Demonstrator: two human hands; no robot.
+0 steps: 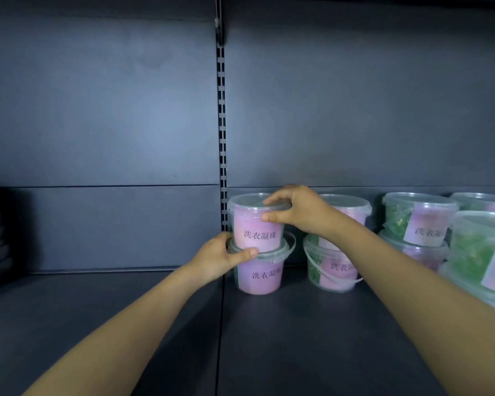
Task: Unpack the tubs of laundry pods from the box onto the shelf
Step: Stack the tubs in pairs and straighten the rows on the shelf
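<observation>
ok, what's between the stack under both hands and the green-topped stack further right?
Head view: another two-tub stack, its upper tub partly hidden behind the right hand.

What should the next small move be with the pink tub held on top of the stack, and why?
Probably ease both hands off. The top tub appears to sit upright on the lower tub, the right hand gripping its rim and the left hand steadying its base, so it looks seated; releasing frees the hands for the next tub.
</observation>
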